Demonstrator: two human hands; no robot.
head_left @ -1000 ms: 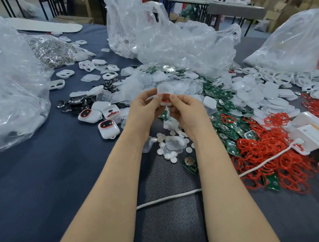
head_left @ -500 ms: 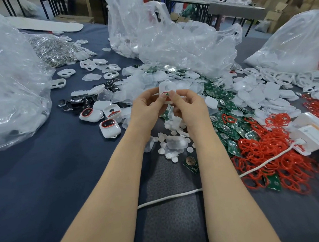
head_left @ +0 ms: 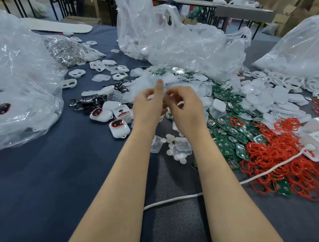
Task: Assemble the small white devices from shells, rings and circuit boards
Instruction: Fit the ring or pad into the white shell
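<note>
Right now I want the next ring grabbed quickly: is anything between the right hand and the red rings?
Yes. The spread of green circuit boards lies between the right hand and the red rings; reaching over them looks possible.

Dark blue table covering (head_left: 39,181) underneath; white cord (head_left: 176,199) snaking across near edge; crumpled clear plastic bags (head_left: 188,46) heaped behind; cardboard boxes (head_left: 292,7) stacked far right; second table (head_left: 241,11) beyond.

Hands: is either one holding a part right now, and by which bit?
Cannot be told. The left hand and right hand are raised together with fingers curled, blurred; no shell, ring or board is clearly visible between them.
</note>
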